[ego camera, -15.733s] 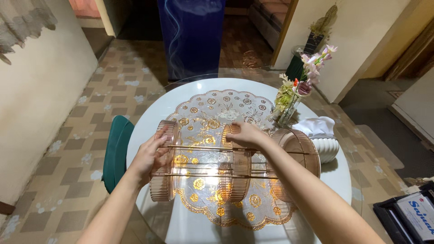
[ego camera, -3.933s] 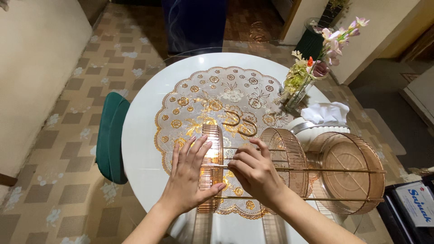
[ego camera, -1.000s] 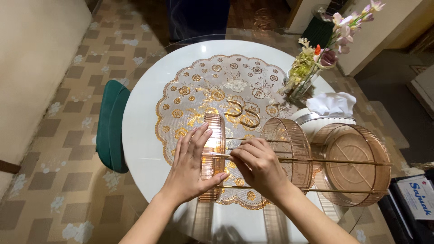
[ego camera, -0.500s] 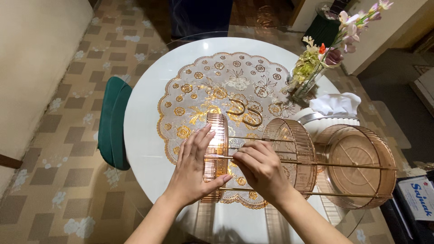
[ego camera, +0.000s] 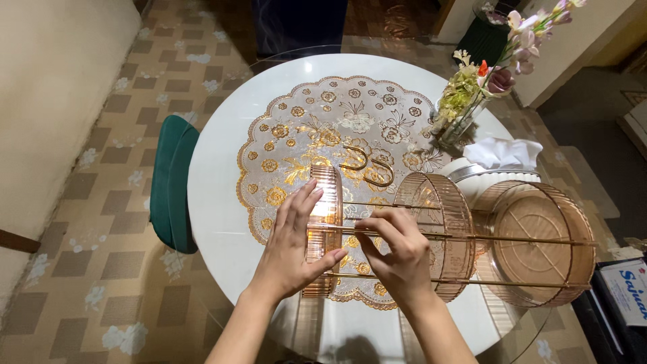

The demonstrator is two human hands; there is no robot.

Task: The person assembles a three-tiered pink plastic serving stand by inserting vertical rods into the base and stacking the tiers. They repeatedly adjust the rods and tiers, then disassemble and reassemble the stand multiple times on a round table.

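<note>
At the table's (ego camera: 216,202) six o'clock edge, the tiered rack (ego camera: 445,236) lies sideways; left hand (ego camera: 293,246) presses flat, fingers spread, against its end tray, right hand (ego camera: 401,253) pinches a rod.

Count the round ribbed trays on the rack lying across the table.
3: the small tray under the left hand, the middle tray, and the large tray at the right end.
</note>
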